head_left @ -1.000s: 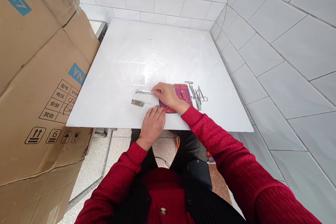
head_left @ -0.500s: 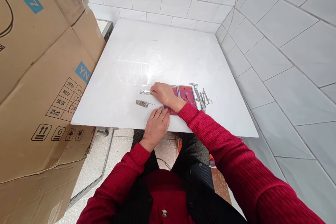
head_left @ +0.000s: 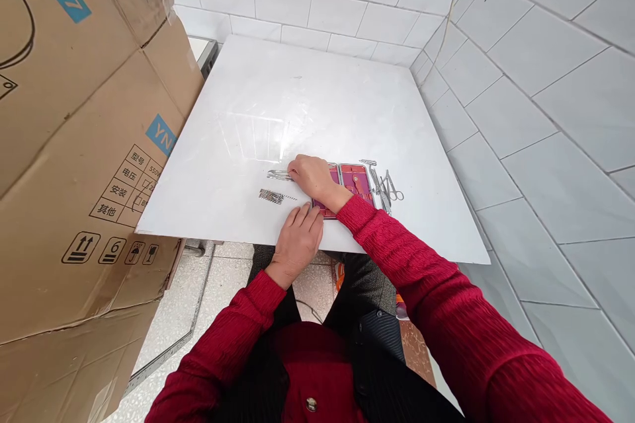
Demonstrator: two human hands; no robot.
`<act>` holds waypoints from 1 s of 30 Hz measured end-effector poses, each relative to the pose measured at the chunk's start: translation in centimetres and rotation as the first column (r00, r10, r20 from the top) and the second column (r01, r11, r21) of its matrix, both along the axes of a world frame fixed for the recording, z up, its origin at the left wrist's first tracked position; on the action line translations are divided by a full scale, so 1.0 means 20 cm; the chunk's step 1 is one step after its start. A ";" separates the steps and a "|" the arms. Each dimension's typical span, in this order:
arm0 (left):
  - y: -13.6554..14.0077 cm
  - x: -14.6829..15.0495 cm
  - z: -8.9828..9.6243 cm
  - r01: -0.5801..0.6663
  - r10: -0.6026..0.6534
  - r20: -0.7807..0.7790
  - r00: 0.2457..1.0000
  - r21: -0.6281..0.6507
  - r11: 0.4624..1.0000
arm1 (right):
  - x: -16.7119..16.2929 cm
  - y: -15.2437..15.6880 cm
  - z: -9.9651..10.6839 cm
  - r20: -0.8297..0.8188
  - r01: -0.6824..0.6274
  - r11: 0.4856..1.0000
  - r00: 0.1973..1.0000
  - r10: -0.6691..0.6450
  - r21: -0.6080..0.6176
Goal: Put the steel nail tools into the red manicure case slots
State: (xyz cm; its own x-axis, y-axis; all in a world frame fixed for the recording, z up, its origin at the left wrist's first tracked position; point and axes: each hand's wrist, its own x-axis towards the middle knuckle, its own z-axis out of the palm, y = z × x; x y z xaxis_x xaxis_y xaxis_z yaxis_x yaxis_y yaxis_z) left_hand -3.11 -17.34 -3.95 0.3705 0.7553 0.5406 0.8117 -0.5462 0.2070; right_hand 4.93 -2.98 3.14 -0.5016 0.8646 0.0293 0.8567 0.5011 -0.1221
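An open manicure case (head_left: 355, 178) with a red and purple lining lies near the table's front edge. My right hand (head_left: 313, 178) reaches over its left half, fingers pinched at the right end of what look like silver nail clippers (head_left: 278, 175); the fingertips are partly hidden. My left hand (head_left: 298, 234) rests on the front edge of the table, fingers stretched out, their tips at the case's near left corner. Just left of those fingers lies a small patterned silver piece with a thin chain (head_left: 271, 196).
Right of the case, small scissors (head_left: 395, 193) lie among several silver tools (head_left: 381, 188). The white tabletop (head_left: 317, 99) meets tiled walls at the back and right. A large cardboard box (head_left: 94, 145) stands along the left side.
The view has shifted slightly. My right hand stays at the silver clippers, whose visible outline has turned and spread a little. My left hand keeps its place at the case.
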 end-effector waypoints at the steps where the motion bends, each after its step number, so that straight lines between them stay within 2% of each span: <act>1: 0.00 0.00 0.00 -0.003 0.003 -0.004 1.000 0.004 1.000 | 0.00 0.00 0.00 0.000 -0.010 1.000 1.000 0.010 0.001; 7: 0.01 0.00 -0.01 -0.002 0.002 -0.009 1.000 0.033 0.999 | -0.01 -0.01 0.03 0.090 -0.098 0.995 0.991 0.098 -0.006; 14: 0.00 0.00 -0.01 -0.009 0.011 -0.015 1.000 0.078 0.997 | -0.10 0.03 0.12 0.286 -0.141 0.988 0.946 0.155 -0.069; 17: 0.00 0.00 0.00 -0.010 0.010 -0.008 1.000 0.080 0.997 | -0.11 0.05 0.13 0.310 -0.169 0.981 0.932 0.189 -0.091; 26: 0.00 0.00 0.00 0.001 -0.001 0.011 1.000 0.027 1.000 | -0.07 0.04 0.03 0.191 -0.250 0.967 0.948 0.253 -0.040; 30: 0.00 0.00 -0.01 -0.003 0.002 0.003 1.000 0.062 0.998 | -0.04 0.06 0.02 0.008 -0.242 0.969 0.970 0.243 -0.040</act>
